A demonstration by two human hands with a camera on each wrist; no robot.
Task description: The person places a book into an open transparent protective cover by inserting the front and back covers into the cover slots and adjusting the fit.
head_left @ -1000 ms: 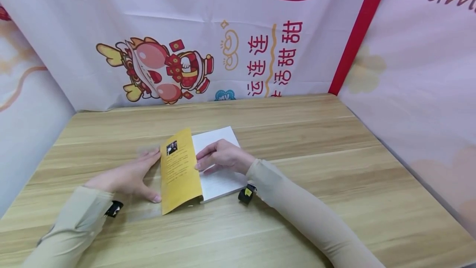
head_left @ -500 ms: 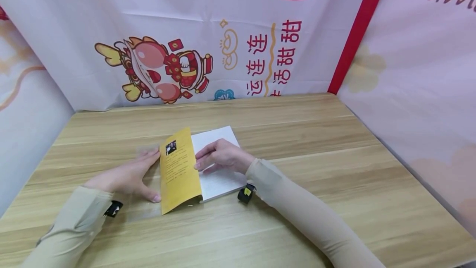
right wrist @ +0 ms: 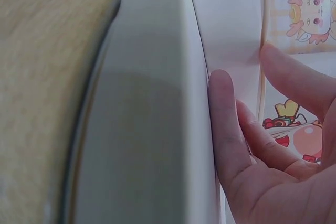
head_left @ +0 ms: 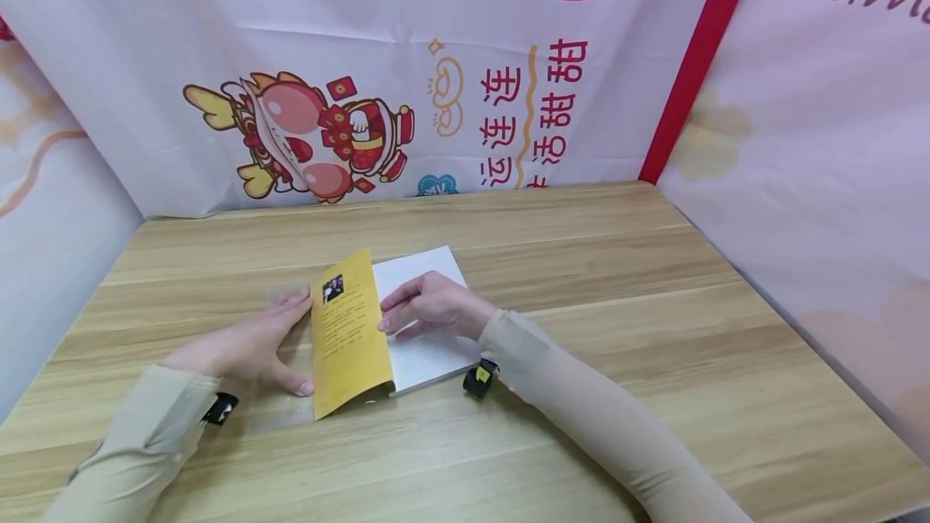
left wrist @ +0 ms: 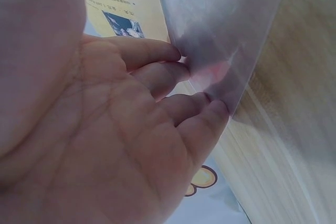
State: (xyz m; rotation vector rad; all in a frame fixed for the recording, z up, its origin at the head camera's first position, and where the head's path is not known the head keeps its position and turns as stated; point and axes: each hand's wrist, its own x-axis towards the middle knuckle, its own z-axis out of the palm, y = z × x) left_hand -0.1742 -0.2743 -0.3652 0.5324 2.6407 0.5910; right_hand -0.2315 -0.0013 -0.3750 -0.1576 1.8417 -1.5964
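While book is lying open on table, we are judging work partway: yellow flap is folding outward, bowed; smoothing it and clear film is seemingly remaining. Flap is sitting between our hands: left hand is spreading wide, touching film, gripping nothing; right hand, over white page, is bending half-open, thumb touching flap; whether pinching, we cannot tell.

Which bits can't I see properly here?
Yellow printed paper flap, head view: its words are too small to read.
Flat white paper page, head view: partly hidden by the bare right hand.
Clear plastic sheet, left wrist view: cut off by the top edge.
Thick pale page block, right wrist view: blurred, so single pages don't show.
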